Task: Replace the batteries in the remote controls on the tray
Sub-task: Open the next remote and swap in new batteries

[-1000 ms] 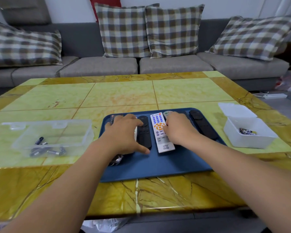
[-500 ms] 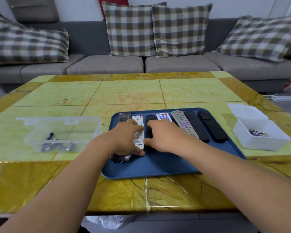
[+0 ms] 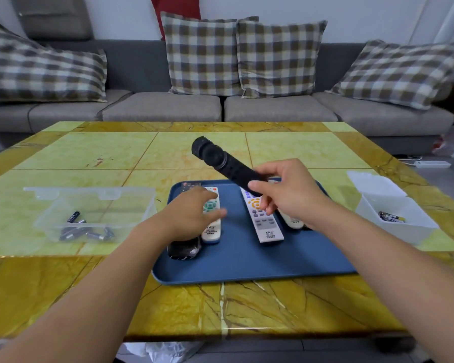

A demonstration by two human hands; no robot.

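Observation:
My right hand [image 3: 291, 195] grips the near end of a black remote [image 3: 220, 163] and holds it in the air above the blue tray [image 3: 247, 260], its far end pointing up and left. My left hand [image 3: 192, 213] lies open, fingers straight, over a white remote with green buttons [image 3: 212, 226] and a black remote [image 3: 182, 248] at the tray's left. A white remote with orange buttons [image 3: 262, 221] lies in the tray's middle. Another white remote [image 3: 292, 222] is partly hidden under my right hand.
A clear plastic box [image 3: 89, 213] holding several batteries stands left of the tray on the yellow marble table [image 3: 89, 158]. A white box [image 3: 393, 218] with batteries and its lid behind it sits at the right. A grey sofa with checked cushions [image 3: 202, 53] lies beyond the table.
My right hand has lifted the black remote off the tray, leaving a gap in the row. My left hand stayed over the left remotes. The camera moved closer.

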